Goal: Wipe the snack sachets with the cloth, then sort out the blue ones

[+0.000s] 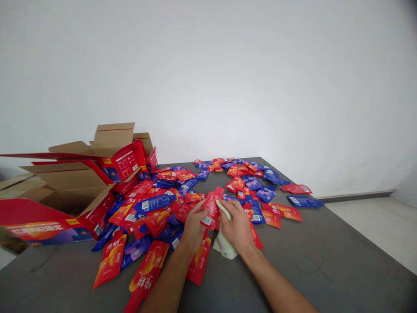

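Near the middle of the table, my left hand (194,225) is closed on the lower left edge of a red pouch (212,208). The pouch stands tilted, its side with a white barcode and small print turned toward me. My right hand (237,224) is closed around a pale green cloth (224,243), which hangs down to the tabletop. Part of the cloth sticks up by my right thumb, close against the pouch's right edge. Just below my left hand lies a red and orange pouch (199,261), partly covered by my forearm.
Several open red cardboard boxes (87,221) stand at the left, flaps up. A heap of red and blue pouches (153,202) lies beside them. More pouches (250,182) spread over the back and right of the grey table (309,261), whose right edge borders pale floor. A white wall rises behind.
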`<state>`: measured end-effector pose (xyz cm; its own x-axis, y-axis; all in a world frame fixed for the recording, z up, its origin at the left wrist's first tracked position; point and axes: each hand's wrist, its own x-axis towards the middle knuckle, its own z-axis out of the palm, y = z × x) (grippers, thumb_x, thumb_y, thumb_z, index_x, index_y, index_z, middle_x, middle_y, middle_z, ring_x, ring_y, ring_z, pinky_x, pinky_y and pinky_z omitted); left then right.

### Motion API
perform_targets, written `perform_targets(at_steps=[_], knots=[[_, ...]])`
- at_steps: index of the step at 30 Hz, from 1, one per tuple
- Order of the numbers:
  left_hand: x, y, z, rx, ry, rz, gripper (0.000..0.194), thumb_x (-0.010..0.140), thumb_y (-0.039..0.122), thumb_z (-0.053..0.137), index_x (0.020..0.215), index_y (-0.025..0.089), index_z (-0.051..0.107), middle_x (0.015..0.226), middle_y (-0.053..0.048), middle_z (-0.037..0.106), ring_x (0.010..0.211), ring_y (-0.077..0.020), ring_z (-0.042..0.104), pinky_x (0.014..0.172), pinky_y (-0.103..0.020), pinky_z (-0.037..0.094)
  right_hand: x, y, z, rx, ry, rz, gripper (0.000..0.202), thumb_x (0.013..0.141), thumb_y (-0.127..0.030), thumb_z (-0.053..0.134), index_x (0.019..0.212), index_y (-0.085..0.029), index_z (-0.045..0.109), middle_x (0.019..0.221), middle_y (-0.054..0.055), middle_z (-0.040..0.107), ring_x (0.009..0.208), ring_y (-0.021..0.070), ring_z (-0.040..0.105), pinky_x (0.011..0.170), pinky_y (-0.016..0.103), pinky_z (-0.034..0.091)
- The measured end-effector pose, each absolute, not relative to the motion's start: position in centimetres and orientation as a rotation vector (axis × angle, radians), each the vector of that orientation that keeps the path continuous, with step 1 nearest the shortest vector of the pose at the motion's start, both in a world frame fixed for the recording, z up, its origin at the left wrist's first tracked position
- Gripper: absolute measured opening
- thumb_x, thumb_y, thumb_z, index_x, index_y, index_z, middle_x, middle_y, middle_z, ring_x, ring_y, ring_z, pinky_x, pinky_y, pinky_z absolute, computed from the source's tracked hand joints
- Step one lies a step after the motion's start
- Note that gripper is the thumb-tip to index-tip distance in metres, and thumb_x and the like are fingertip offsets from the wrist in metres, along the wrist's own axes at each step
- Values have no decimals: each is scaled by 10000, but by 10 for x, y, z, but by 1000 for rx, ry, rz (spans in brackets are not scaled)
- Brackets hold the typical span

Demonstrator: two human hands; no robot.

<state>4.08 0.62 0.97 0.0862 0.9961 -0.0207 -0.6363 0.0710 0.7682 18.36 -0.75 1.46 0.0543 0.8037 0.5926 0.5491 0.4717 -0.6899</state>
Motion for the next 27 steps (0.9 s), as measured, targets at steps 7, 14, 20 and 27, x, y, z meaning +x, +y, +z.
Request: perform_targets(at_steps=[7,14,20,27], knots=[[37,11,10,569,675,1471,485,672,140,788,1143,179,679,984,-64,766,801,-164,707,815,-297,537,185,-8,19,-1291,-1460,303,244,886,-255,559,1093,-193,672,1074,84,687,998,238,637,906,388,508],[43,11,3,796,732,1421,539,674,158,792,1196,185,662,1130,-105,731,874,-191,707,752,-276,528,176,-13,16,-1086,-1541,375,231,882,-212,593,1099,-219,672,1100,69,692,1024,210,641,937,357,509],[48,8,8,614,613,1424,339,774,273,711,1091,154,694,1029,-97,751,954,-224,705,847,-318,539,168,-19,15,-891,-1761,435,300,933,-165,548,1150,-284,719,1076,59,664,976,175,636,873,308,535],[44,4,13,524,568,1255,300,839,425,655,887,130,687,833,-71,738,875,-220,707,845,-326,544,173,-17,11,-1014,-1775,317,333,930,-164,535,1166,-306,722,1061,58,636,924,178,634,832,307,541]])
